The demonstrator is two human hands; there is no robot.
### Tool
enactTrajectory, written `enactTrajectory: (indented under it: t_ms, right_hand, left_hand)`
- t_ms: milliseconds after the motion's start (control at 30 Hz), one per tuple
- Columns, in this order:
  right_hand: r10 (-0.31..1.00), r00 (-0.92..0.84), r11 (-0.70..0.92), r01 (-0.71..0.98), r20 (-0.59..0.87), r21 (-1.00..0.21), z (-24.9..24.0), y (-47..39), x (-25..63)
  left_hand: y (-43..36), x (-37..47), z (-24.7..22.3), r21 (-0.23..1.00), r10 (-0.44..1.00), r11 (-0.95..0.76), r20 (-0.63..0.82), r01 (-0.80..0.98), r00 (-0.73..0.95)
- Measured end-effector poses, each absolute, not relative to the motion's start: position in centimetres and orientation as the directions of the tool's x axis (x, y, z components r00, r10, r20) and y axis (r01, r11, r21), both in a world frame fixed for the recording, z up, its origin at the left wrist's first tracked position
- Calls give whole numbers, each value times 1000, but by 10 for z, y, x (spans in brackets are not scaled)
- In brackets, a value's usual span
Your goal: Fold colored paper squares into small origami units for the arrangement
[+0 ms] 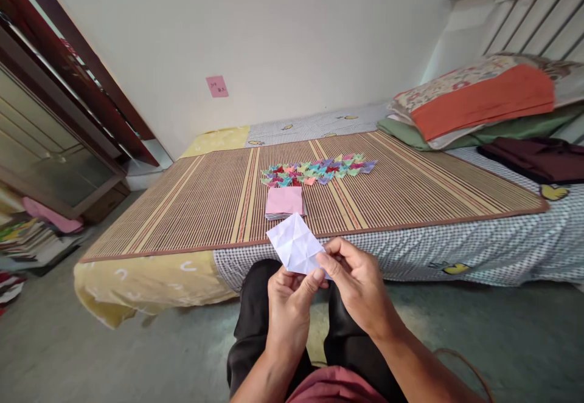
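A square of pale, whitish paper (pixel 294 242) with crossing crease lines is held up over my lap. My left hand (pixel 292 296) grips its lower edge between thumb and fingers. At the lower right corner my right hand (pixel 353 281) pinches the same sheet, thumb on top. Just beyond the sheet lies a stack of square paper (pixel 285 201), pink on top, on the woven mat. Farther back sit rows of small folded paper pieces (pixel 319 170) in many colours.
The striped woven mat (pixel 191 208) covers a bed with checked and yellow cloth. Folded bedding (pixel 483 102) and a dark folded cloth (pixel 538 158) lie at the right. A pink note (pixel 216 86) is on the wall. Books (pixel 27 239) are at the far left.
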State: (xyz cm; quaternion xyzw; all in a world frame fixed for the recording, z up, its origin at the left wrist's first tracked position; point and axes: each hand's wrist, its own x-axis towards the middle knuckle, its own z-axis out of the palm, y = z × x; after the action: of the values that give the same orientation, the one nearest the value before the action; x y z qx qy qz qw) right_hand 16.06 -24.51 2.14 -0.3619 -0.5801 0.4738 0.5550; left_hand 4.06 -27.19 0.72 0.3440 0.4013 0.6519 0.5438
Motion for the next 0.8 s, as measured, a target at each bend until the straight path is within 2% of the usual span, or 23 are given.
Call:
enactTrajectory:
  t_ms: [433,800]
  right_hand:
    - [918,-152,379,59,367,-923,19,-237,167]
    - [942,-181,295,45,282,-955,17,-231,178]
  left_hand:
    - [-279,27,0,916,970,-148,60,-373,-237]
    - [-279,8,-2,926,928,-237,128,-292,-349]
